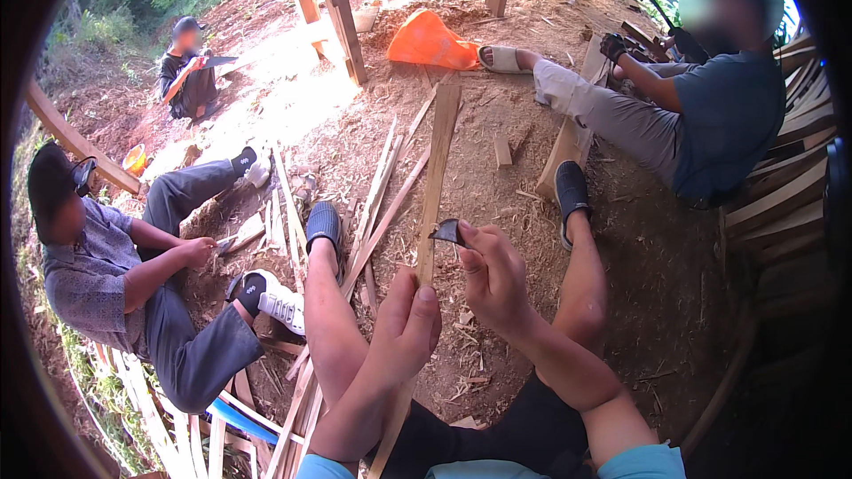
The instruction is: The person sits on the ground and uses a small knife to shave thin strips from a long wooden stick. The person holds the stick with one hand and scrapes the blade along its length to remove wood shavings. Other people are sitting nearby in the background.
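Observation:
A long, flat wooden slat (pixel 440 151) stands out in front of me, its lower end running back between my legs. My left hand (pixel 404 324) is wrapped round it near the middle, thumb lying along its face. Between the fingers and thumb of my right hand (pixel 493 279) is a small, dark, curved blade-like piece (pixel 449 231). Its pointed tip meets the slat's right edge, just above my left hand. Whether the piece has a handle is hidden by my fingers.
Loose wooden strips (pixel 377 200) lie on the dirt to the left, with shavings around. One person (pixel 106 257) sits close at left, another (pixel 728 115) at right, a third (pixel 188 75) farther back. An orange bag (pixel 432 41) lies ahead near wooden posts (pixel 342 18). Slats are stacked at right.

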### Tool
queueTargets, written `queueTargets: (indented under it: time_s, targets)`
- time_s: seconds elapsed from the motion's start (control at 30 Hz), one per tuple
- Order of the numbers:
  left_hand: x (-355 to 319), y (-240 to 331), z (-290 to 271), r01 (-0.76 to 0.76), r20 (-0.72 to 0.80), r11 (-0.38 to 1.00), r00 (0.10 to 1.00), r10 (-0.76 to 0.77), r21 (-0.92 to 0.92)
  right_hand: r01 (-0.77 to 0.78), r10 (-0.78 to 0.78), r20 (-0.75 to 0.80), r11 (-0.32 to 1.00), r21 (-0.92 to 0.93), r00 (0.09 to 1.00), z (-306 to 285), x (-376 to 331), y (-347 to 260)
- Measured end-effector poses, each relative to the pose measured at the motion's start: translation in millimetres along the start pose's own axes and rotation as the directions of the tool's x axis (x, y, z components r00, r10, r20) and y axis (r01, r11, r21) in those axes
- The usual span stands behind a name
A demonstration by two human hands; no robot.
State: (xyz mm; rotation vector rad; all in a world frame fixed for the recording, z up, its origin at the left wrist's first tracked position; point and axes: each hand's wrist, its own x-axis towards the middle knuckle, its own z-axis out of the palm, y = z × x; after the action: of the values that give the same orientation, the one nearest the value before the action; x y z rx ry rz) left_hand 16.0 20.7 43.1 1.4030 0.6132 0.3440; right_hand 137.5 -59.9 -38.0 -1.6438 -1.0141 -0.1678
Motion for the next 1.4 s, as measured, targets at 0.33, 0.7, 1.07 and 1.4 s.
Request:
queueTargets:
  time_s: [0.33, 0.7, 1.07, 1.4]
  targets:
    - [9, -32, -10, 0.082, 0.146, 0.994, 0.987, -0.071, -0.070, 0.026, -0.026, -0.060, 1.000, 0.003, 0.998, 6, 0, 9]
    - [6, -29, -20, 0.247, 0.205, 0.957, 0.955, -0.214, -0.154, 0.101, -0.103, 0.019, 0.991, 0.087, 0.994, 6, 10, 20]
    - [10, -45, -38, 0.076, 0.181, 0.991, 0.982, -0.054, -0.115, 0.119, -0.165, 0.222, 0.971, 0.206, 0.961, 16, -7, 5]
    - [7, -13, -21, -0.026, 0.160, 0.999, 0.987, 0.022, 0.024, 0.145, -0.163, 0.116, 0.979, 0.146, 0.980, 12, 1, 10]
